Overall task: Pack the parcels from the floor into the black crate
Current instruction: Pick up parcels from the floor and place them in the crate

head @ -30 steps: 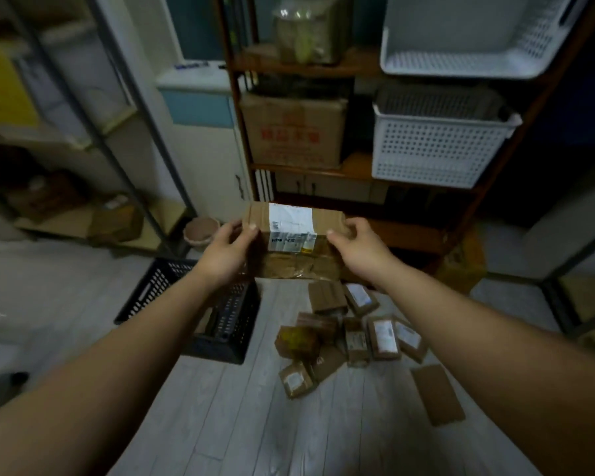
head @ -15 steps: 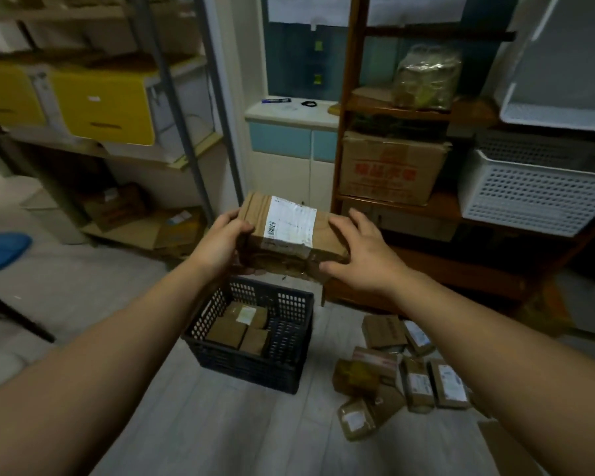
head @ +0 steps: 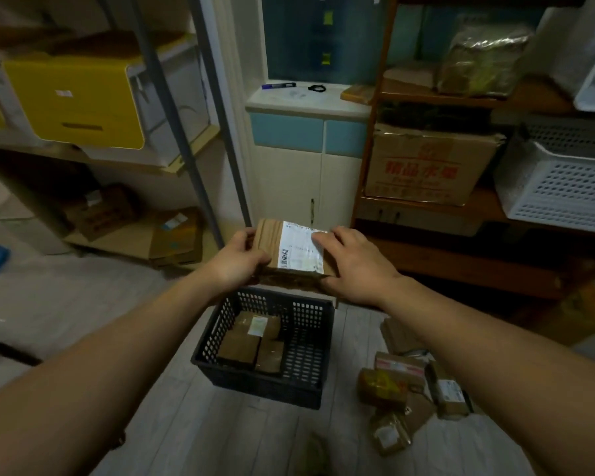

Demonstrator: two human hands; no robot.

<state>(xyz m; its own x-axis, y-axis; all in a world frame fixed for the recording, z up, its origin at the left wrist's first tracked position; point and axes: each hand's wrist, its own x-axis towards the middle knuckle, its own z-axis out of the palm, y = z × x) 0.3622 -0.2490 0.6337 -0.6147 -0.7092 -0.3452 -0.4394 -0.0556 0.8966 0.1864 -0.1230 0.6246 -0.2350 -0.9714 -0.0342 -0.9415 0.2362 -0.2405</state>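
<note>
A brown cardboard parcel (head: 294, 250) with a white shipping label is held in the air just above the far rim of the black crate (head: 310, 341). My left hand (head: 237, 261) grips its left end. My right hand (head: 354, 266) holds its right end, fingers over the label. Inside the crate lie three brown parcels (head: 251, 343) against its left side. Several more parcels (head: 402, 383) lie in a heap on the floor to the right of the crate, partly hidden by my right forearm.
A wooden shelf unit (head: 461, 214) with a large cardboard box (head: 426, 163) and white baskets (head: 564, 187) stands at the right. A metal rack (head: 172, 97) with yellow bins (head: 76, 104) stands at the left. A white cabinet (head: 306, 173) is behind the crate.
Both hands carried the parcel leftward from over the floor heap to above the crate. The view swung left, bringing the crate under the hands. My right hand's fingers slid onto the label.
</note>
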